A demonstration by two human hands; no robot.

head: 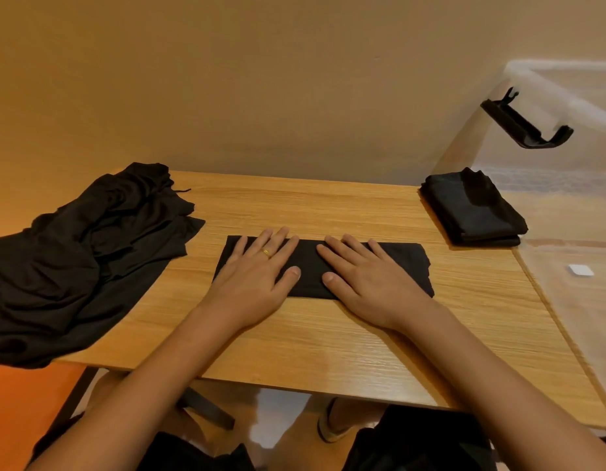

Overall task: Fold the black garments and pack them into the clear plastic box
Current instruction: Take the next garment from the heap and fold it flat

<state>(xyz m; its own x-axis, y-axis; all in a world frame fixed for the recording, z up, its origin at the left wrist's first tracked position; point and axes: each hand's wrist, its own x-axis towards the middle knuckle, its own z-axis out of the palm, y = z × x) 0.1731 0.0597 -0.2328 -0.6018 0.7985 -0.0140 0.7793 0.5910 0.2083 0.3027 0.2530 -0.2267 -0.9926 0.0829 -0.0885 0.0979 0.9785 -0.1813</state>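
Now both hands lie flat on a folded black garment (pixel 310 266) at the middle of the wooden desk (pixel 328 338); the left hand (pixel 257 266) covers its left half and the right hand (pixel 369 280) its right half, fingers straight and spread, palms down, so neither grip is closed on the cloth, each only pressing it; a gold ring (pixel 267 252) shows on a finger of the left hand; the garment is a long narrow strip running left to right, its ends showing beyond both hands; at the left of the frame a loose pile of unfolded black garments (pixel 74 260) lies rumpled over the desk's left edge, apart from the strip; at the right of the frame stands the clear plastic box (pixel 566 294), just beside the desk's right edge, with a black latch (pixel 525 122) on its upper wall and a small white label (pixel 580 270) lower down; a neat stack of folded black garments (pixel 471 209) appears to lie inside the box near its left corner, seen through the clear wall; a plain beige wall (pixel 261 79) fills the upper part of the frame behind the desk.
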